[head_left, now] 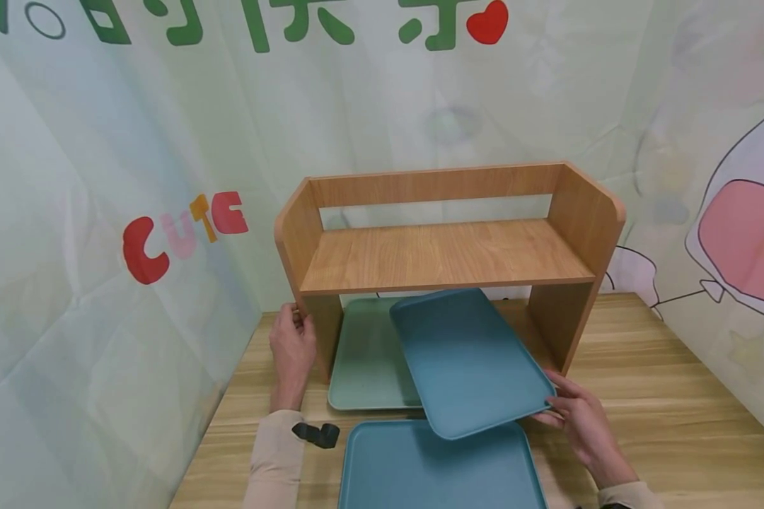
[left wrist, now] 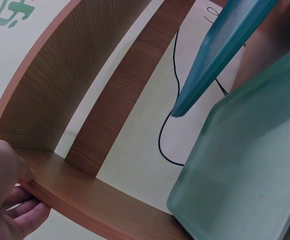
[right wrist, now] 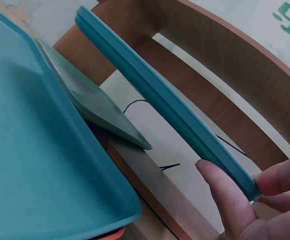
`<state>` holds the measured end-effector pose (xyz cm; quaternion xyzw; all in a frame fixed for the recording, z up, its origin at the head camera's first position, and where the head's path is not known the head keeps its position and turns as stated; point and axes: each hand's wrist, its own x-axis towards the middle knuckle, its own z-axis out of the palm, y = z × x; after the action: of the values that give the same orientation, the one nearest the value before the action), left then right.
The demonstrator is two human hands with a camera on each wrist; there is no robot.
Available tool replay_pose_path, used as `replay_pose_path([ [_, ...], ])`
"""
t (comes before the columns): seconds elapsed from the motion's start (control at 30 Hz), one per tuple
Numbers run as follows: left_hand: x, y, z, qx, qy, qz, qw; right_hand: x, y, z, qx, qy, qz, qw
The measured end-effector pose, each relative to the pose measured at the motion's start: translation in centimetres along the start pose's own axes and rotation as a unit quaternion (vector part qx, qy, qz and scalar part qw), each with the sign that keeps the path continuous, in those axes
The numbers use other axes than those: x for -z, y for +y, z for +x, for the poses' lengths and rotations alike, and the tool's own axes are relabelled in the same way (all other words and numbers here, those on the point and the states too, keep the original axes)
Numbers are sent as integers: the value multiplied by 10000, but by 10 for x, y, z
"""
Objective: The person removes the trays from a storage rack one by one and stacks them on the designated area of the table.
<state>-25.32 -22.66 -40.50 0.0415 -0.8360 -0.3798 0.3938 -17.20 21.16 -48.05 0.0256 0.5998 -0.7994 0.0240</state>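
My right hand (head_left: 582,424) pinches the near right corner of a blue tray (head_left: 477,367) between thumb and fingers. That tray is held tilted, its far end inside the lower opening of a wooden desktop shelf (head_left: 448,254). A green tray (head_left: 372,353) lies in the left part of that opening, partly covered by the blue one in the head view. My left hand (head_left: 293,350) grips the front edge of the shelf's left side panel; the left wrist view shows its thumb and fingers (left wrist: 27,217) on either side of the edge.
A second blue tray (head_left: 439,474) lies on the wood-grain table (head_left: 662,410) in front of the shelf. An orange edge (right wrist: 114,233) peeks out beneath it. A printed curtain (head_left: 382,106) hangs behind and along both sides.
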Motion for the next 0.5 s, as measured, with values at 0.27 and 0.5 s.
replay_pose_path([
  [0.27,0,1,0,44,3,1,10000,-5,-1,-2,-12,-255,-192,9995],
  [0.5,0,1,0,25,-19,-33,10000,-12,0,-4,-122,-339,-547,9979],
])
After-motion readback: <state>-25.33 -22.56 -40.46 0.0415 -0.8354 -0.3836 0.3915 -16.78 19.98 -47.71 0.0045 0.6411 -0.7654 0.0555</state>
